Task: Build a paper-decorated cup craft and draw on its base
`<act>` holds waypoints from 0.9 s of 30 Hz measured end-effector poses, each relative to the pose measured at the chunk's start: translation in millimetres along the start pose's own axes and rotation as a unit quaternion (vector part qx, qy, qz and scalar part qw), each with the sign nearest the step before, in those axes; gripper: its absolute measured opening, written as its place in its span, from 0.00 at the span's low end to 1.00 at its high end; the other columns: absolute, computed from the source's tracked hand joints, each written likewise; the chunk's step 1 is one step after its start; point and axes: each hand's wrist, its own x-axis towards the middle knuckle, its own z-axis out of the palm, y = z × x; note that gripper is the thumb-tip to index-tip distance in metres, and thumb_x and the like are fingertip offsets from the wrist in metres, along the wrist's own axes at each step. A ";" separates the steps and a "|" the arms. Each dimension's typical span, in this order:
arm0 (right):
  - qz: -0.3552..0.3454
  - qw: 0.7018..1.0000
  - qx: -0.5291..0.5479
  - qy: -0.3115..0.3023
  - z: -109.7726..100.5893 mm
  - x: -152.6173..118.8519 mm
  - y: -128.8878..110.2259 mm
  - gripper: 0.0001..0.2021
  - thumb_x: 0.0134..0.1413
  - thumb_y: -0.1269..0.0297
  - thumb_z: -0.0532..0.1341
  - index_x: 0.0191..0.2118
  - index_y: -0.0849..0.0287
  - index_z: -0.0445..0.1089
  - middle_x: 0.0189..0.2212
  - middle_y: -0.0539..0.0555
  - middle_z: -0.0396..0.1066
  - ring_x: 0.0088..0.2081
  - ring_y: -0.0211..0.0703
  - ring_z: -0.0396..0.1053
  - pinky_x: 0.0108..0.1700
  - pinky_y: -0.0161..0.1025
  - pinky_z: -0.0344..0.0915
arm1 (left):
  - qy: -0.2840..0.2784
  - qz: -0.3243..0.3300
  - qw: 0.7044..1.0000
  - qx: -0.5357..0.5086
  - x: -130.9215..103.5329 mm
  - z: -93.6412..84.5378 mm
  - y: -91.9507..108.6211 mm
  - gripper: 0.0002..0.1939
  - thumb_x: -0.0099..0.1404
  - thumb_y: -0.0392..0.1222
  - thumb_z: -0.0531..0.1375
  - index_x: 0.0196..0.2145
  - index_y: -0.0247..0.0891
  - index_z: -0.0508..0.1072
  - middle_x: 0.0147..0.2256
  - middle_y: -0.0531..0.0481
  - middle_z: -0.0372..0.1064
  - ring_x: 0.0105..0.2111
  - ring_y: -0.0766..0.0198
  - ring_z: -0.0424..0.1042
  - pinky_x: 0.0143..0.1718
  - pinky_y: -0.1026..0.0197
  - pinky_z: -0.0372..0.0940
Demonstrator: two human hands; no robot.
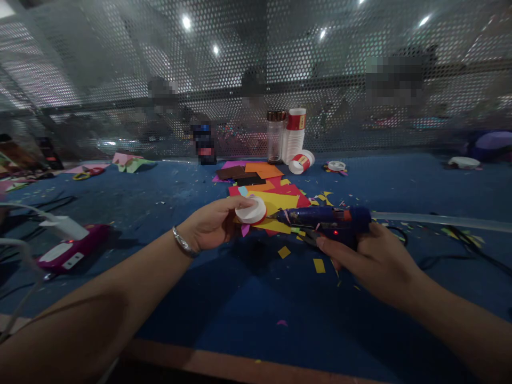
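My left hand (pixel 218 221), with a silver bracelet at the wrist, holds a small white paper cup piece (pixel 251 212) with a red edge, thumb on its white face. A bit of purple paper shows just below it. In my right hand (pixel 372 253) is a blue glue gun (pixel 328 220) with a lit red light and a clear glue stick out of its back. Its nozzle points left, at or very near the red edge of the cup piece; contact cannot be made out. Yellow paper (pixel 276 200) lies behind the nozzle.
On the blue table (pixel 224 304) stand a glass bottle (pixel 275 138) and stacked paper cups (pixel 295 138), one cup (pixel 302 161) lying beside them. A magenta power strip (pixel 76 249) with cables is left. Paper scraps, scissors (pixel 82 175) and a perforated metal screen (pixel 240 64) lie beyond.
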 end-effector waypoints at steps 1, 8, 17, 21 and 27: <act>0.000 1.000 0.001 -0.002 0.0 -0.2 0.3 0.23 0.58 0.55 0.57 0.12 0.50 0.62 0.12 0.50 0.62 0.18 0.43 0.64 0.25 0.41 0.64 | -0.002 0.001 1.000 0.003 -0.2 0.6 0.2 0.05 0.64 0.32 0.61 0.33 0.31 0.78 0.27 0.46 0.78 0.22 0.67 0.74 0.22 0.69 0.69; 0.009 1.000 0.021 -0.016 0.1 -0.5 1.6 0.22 0.57 0.56 0.57 0.12 0.49 0.62 0.12 0.51 0.62 0.23 0.48 0.69 0.30 0.42 0.68 | -0.004 0.014 1.000 0.021 0.0 2.1 0.1 0.06 0.64 0.32 0.61 0.30 0.30 0.78 0.26 0.46 0.76 0.21 0.68 0.72 0.21 0.70 0.69; 0.010 0.999 0.037 -0.015 -1.3 2.1 -1.9 0.21 0.55 0.57 0.58 0.13 0.50 0.60 0.14 0.52 0.64 0.24 0.48 0.70 0.31 0.42 0.68 | -0.011 0.018 1.000 0.020 1.0 1.9 -1.5 0.07 0.64 0.32 0.60 0.30 0.29 0.78 0.26 0.45 0.76 0.21 0.69 0.72 0.24 0.70 0.70; 0.012 0.998 0.057 -0.023 -1.4 3.5 -5.0 0.16 0.53 0.60 0.57 0.16 0.51 0.60 0.18 0.52 0.68 0.25 0.47 0.71 0.31 0.42 0.70 | -0.017 0.018 1.000 0.012 1.0 2.1 -1.4 0.07 0.64 0.31 0.61 0.30 0.28 0.78 0.26 0.45 0.76 0.21 0.68 0.73 0.23 0.71 0.69; 0.013 0.998 0.055 -0.020 -2.6 3.6 -7.6 0.18 0.53 0.60 0.57 0.15 0.51 0.56 0.16 0.51 0.66 0.22 0.44 0.69 0.29 0.41 0.69 | -0.021 0.022 0.999 0.023 2.1 0.4 -2.9 0.07 0.64 0.32 0.61 0.30 0.29 0.78 0.25 0.45 0.75 0.22 0.68 0.73 0.24 0.71 0.70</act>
